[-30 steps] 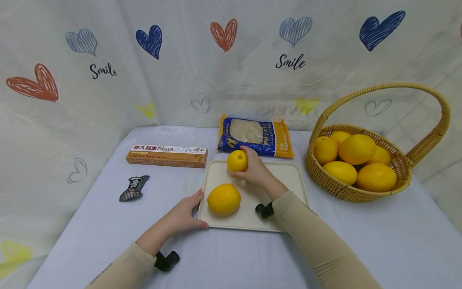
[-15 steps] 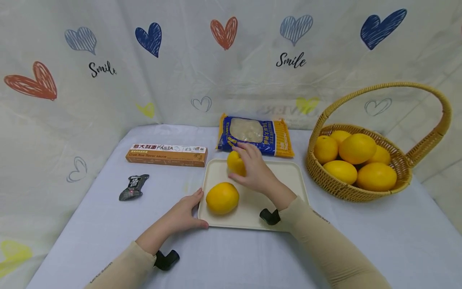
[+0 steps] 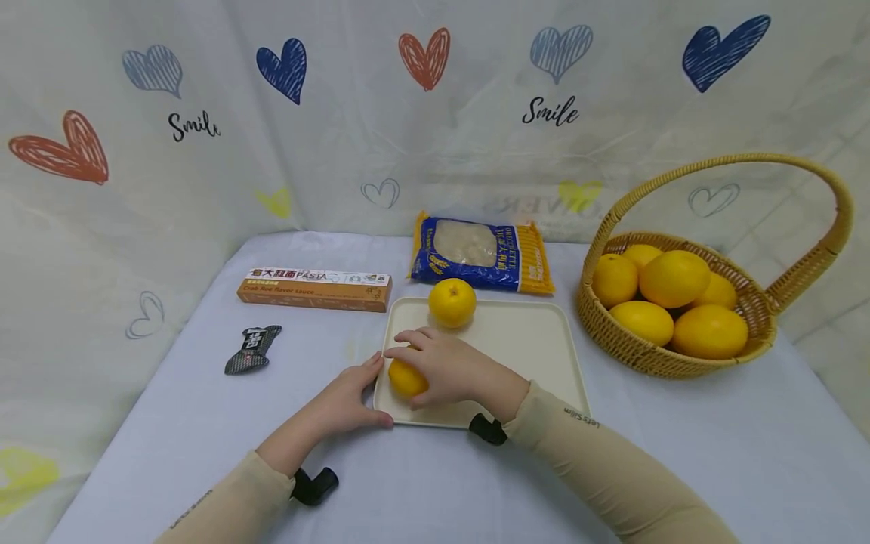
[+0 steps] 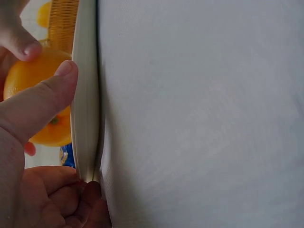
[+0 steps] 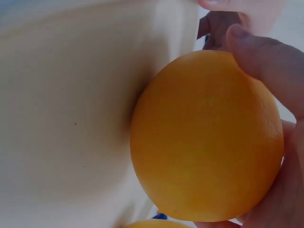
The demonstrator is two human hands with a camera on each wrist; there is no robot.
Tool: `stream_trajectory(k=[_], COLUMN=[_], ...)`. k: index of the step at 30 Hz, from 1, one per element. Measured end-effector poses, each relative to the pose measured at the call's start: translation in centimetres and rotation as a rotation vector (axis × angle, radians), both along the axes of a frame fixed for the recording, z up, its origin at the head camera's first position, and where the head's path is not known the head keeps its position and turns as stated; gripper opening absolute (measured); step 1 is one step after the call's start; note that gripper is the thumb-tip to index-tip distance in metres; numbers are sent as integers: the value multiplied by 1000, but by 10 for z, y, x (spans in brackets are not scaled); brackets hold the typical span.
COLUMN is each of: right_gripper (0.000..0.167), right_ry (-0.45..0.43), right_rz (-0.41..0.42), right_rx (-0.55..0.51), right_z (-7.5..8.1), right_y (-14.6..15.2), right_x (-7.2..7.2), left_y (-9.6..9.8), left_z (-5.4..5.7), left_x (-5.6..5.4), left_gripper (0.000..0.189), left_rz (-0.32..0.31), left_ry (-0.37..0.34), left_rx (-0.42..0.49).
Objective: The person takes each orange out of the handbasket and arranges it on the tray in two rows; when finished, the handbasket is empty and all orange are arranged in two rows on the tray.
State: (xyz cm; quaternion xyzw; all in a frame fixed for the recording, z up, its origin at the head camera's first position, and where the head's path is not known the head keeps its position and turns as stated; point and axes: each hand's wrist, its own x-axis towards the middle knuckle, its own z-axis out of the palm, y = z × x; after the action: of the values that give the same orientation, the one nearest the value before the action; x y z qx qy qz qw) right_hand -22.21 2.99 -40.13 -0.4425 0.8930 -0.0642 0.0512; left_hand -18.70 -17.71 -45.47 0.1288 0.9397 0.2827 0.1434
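A cream rectangular tray (image 3: 523,355) lies on the table. Its left front corner is gripped by my left hand (image 3: 347,400), the thumb at the front rim and the fingers bent against the left side. My right hand (image 3: 451,370) curls round a yellow-orange citrus fruit (image 3: 405,378) on the tray's left front part and partly covers it in the head view. Seen from the right wrist, this fruit (image 5: 206,137) is large and smooth, with the thumb on its upper side. Another yellow-orange citrus fruit (image 3: 451,302) sits at the tray's back left, apart from both hands.
A wicker basket (image 3: 632,361) with a tall handle, holding several similar fruits, stands at the right. Behind the tray lies a blue and yellow pasta bag (image 3: 476,253). A pasta box (image 3: 314,291) and a small black wrapped packet (image 3: 253,350) lie at the left.
My right hand has let go of the back fruit and moved forward and left onto the front fruit. My left hand has stayed at the tray corner.
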Motion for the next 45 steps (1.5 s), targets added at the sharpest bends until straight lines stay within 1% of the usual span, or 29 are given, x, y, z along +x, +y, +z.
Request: stream_trajectory(k=[3,7,11,18,26,31,36,40,45], right_gripper=[67,63,64,78,69,73,84,79,73], right_ry=[-3,-1,-1,-20,-84,-118,-71,-35,-4], right_rz=[-2,3,-3,-59,-94,-137,-161,-187,-251], right_rx=[13,20,11,-60,-194,-233,-254,-256,-212], right_z=[0,2,1,1,10,12,10,10,13], right_y=[-1,-1,-2,-8,-17,-20,-21,-23,-25], right_x=[-1,-2,-4,-16,-36,-46,-53,-57,-64], left_y=[0,0,0,-1,-1,0,1,1,2], left_z=[1,1,-1,-2,-2,-1,-1,-1,0], left_x=[0,0,0,1,1,2,3,2,1], left_gripper=[101,101,101,103,104,105,105,105,105], left_rz=[13,11,6,11,14,13,3,10,17], left_ry=[-2,-3,-14,-16,-9,-3,8,-4,-2], left_rx=[-2,3,3,2,5,9,6,1,-6])
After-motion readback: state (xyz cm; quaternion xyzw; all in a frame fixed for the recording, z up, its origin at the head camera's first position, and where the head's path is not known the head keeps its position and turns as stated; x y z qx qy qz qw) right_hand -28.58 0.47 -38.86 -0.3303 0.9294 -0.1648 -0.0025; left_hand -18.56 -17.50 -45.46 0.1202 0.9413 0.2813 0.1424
